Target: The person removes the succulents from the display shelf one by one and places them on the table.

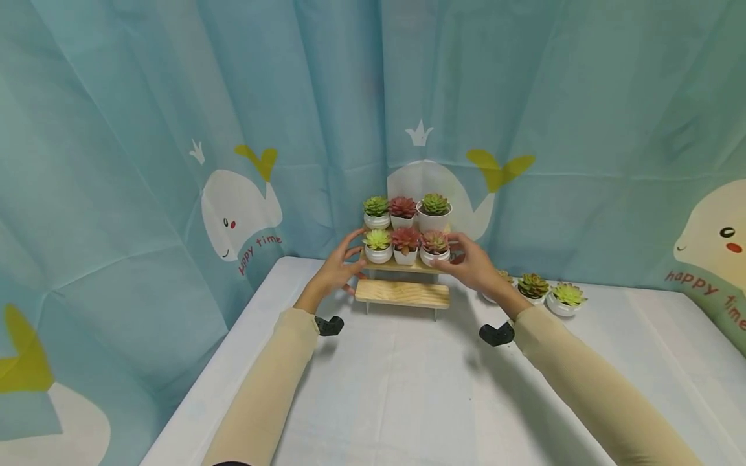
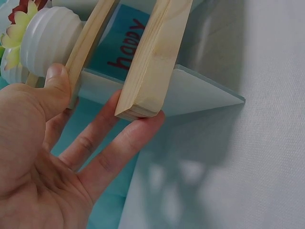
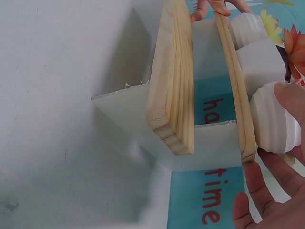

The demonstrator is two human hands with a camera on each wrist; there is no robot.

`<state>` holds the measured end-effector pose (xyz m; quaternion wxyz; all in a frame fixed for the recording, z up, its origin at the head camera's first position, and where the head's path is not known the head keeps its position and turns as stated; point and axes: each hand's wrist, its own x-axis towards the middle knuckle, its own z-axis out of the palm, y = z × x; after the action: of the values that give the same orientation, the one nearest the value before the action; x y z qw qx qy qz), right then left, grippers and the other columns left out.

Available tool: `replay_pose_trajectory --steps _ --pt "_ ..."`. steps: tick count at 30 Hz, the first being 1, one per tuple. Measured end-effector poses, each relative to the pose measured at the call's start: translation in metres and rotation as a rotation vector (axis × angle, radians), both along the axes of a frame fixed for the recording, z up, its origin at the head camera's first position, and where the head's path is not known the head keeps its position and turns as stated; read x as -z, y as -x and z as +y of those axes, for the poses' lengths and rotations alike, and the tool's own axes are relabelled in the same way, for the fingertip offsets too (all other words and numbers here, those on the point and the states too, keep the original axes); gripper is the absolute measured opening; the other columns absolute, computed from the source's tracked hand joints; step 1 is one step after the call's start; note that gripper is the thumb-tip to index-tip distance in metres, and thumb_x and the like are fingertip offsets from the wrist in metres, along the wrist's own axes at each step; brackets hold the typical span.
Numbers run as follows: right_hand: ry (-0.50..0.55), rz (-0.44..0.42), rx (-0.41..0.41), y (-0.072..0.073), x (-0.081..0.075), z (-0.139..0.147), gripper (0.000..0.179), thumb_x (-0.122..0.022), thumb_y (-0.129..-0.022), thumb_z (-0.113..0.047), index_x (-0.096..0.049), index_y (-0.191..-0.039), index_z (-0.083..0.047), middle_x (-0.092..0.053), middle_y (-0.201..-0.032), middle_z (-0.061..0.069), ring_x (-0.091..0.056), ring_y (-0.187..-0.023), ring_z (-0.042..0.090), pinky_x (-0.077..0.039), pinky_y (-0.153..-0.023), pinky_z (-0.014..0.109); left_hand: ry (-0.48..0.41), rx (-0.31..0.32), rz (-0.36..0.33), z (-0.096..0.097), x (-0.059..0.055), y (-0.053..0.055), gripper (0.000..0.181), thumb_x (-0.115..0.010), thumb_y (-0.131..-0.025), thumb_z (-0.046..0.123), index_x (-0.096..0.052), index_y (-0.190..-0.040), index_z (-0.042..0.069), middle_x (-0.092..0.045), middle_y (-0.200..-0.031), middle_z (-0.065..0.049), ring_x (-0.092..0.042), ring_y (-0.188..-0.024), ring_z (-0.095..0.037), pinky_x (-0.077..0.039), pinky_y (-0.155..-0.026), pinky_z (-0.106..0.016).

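Note:
A wooden tiered plant stand holds potted succulents on its top and middle boards. My left hand is at the stand's left end, its thumb by the middle board and its spread fingertips touching the lowest board's end. My right hand pinches the white ribbed pot of a pink succulent, at the right of the middle board; its fingertips reach the board's end. Beside that pot stand a red succulent and a yellow-green one. Behind them, the top board bears a further row.
On the white table, several more potted succulents stand right of the stand, including a dark green one and a yellow-green one, partly behind my right forearm. A blue whale-print curtain hangs behind.

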<state>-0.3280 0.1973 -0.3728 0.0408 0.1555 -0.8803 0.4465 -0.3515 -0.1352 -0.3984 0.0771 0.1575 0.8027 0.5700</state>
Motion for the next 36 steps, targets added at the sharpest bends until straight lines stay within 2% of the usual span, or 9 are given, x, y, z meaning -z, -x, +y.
replay_pose_trajectory --steps 3,8,17,24,31,36 --pt "0.004 0.002 -0.006 -0.001 0.000 0.000 0.067 -0.078 -0.094 -0.035 -0.047 -0.146 -0.007 -0.062 -0.134 0.023 -0.065 -0.107 0.038 -0.056 -0.090 0.052 0.001 -0.008 -0.004 0.000 0.000 -0.001 0.071 -0.060 -0.106 0.023 -0.022 -0.158 0.055 -0.028 -0.167 -0.011 -0.071 -0.102 -0.037 -0.057 -0.060 -0.066" --pt "0.016 0.018 -0.007 -0.001 0.001 0.003 0.068 -0.079 -0.093 -0.035 -0.049 -0.147 -0.007 -0.062 -0.135 0.024 -0.065 -0.110 0.039 -0.055 -0.094 0.054 -0.010 0.000 0.008 0.003 -0.001 0.000 0.071 -0.060 -0.106 0.022 -0.024 -0.158 0.054 -0.028 -0.167 -0.012 -0.067 -0.114 -0.042 -0.057 -0.060 -0.068" --pt "0.001 0.016 -0.006 -0.005 -0.002 0.008 0.065 -0.082 -0.091 -0.031 -0.052 -0.143 -0.007 -0.063 -0.127 0.019 -0.064 -0.112 0.036 -0.055 -0.090 0.052 -0.009 -0.001 -0.011 0.007 0.002 0.001 0.072 -0.060 -0.106 0.020 -0.024 -0.158 0.054 -0.028 -0.167 -0.012 -0.072 -0.100 -0.033 -0.058 -0.060 -0.065" --pt "-0.009 0.051 -0.044 -0.012 -0.014 0.012 0.064 -0.082 -0.091 -0.030 -0.053 -0.142 -0.005 -0.063 -0.126 0.022 -0.064 -0.111 0.038 -0.056 -0.088 0.051 -0.009 -0.010 -0.013 0.007 0.003 0.001 0.072 -0.061 -0.106 0.020 -0.024 -0.157 0.056 -0.029 -0.167 -0.011 -0.072 -0.100 -0.034 -0.058 -0.059 -0.064" --pt "-0.023 0.107 -0.060 -0.015 -0.027 0.015 0.060 -0.082 -0.091 -0.026 -0.055 -0.140 -0.004 -0.066 -0.121 0.020 -0.066 -0.104 0.035 -0.056 -0.083 0.045 -0.020 -0.002 -0.004 0.004 0.001 0.001 0.072 -0.061 -0.106 0.021 -0.024 -0.157 0.055 -0.028 -0.167 -0.012 -0.068 -0.110 -0.042 -0.057 -0.059 -0.067" --pt "-0.046 0.097 -0.063 -0.019 -0.034 0.016 0.063 -0.083 -0.090 -0.029 -0.054 -0.141 -0.007 -0.066 -0.122 0.019 -0.067 -0.103 0.033 -0.057 -0.080 0.045 -0.006 -0.011 -0.003 0.002 0.001 -0.001 0.072 -0.061 -0.106 0.022 -0.023 -0.158 0.055 -0.029 -0.166 -0.012 -0.070 -0.105 -0.039 -0.058 -0.058 -0.064"
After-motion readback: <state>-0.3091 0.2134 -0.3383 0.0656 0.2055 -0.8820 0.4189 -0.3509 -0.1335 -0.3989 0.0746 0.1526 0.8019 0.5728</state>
